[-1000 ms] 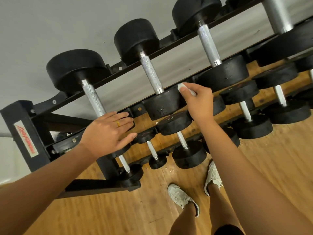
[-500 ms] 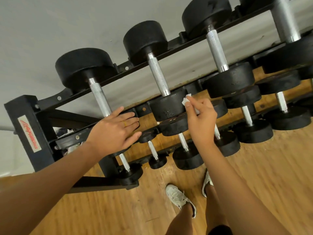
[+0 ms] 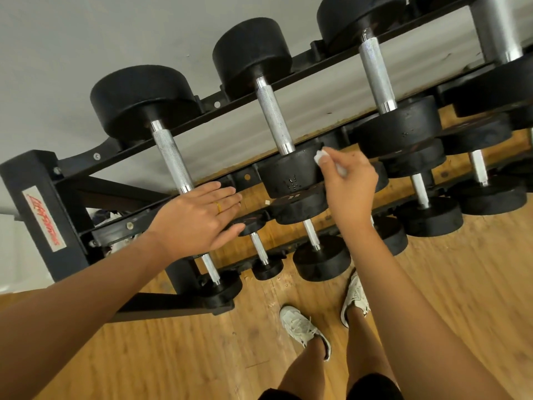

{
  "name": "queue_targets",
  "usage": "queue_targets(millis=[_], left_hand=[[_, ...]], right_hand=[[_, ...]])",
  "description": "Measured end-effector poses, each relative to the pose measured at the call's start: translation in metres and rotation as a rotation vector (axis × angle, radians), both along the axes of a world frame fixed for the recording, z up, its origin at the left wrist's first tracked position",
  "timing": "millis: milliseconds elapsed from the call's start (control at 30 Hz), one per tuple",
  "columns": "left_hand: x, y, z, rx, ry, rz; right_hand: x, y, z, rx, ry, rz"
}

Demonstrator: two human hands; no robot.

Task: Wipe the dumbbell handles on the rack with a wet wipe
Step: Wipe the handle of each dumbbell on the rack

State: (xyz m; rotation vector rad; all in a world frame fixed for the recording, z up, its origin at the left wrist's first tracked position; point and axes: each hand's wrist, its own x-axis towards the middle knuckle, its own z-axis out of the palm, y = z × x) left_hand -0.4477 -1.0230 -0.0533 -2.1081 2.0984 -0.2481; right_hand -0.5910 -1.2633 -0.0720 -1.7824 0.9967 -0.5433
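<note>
A black three-tier rack (image 3: 46, 197) carries black dumbbells with knurled steel handles. On the top tier I see a left handle (image 3: 171, 157), a middle handle (image 3: 274, 116) and a right handle (image 3: 375, 70). My left hand (image 3: 199, 217) lies flat with straight fingers on the near head of the left top dumbbell, covering it. My right hand (image 3: 349, 189) pinches a small folded white wet wipe (image 3: 320, 157) beside the near head of the middle top dumbbell (image 3: 288, 174). Shorter handles (image 3: 311, 235) show on the lower tiers.
A pale wall runs behind the rack. Wooden floor lies below, with my two white shoes (image 3: 302, 330) close to the rack's base. More dumbbells (image 3: 490, 194) fill the tiers to the right. A red-lettered label (image 3: 43, 220) marks the rack's left post.
My right hand with the wipe dropped from the upper right dumbbell head, then shifted left beside the middle dumbbell's near head. The left hand stayed flat on its dumbbell head.
</note>
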Motion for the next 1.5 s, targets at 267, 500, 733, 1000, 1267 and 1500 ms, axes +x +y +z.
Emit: queue_targets(millis=[267,500,733,1000,1267,1500], left_hand=[[-0.001,-0.001,0.000,-0.034,0.014,0.007],[-0.002,0.000,-0.002,-0.051,0.026,0.032],[-0.003,-0.001,-0.001,-0.025,0.054,0.037],[-0.001,0.000,-0.002,-0.026,0.046,0.035],[0.000,-0.001,-0.005,-0.059,0.057,0.051],[0.001,-0.001,-0.005,-0.062,0.047,0.056]], right_hand=[[-0.011,0.021,-0.001,-0.182,-0.013,0.081],[0.024,-0.007,0.004,-0.127,0.031,0.049],[-0.003,0.045,-0.004,-0.464,0.027,0.152],[0.007,0.051,-0.001,-0.601,0.039,0.245],[0.022,0.014,0.003,-0.836,0.008,0.499],[0.001,0.005,0.006,-0.886,0.085,0.688]])
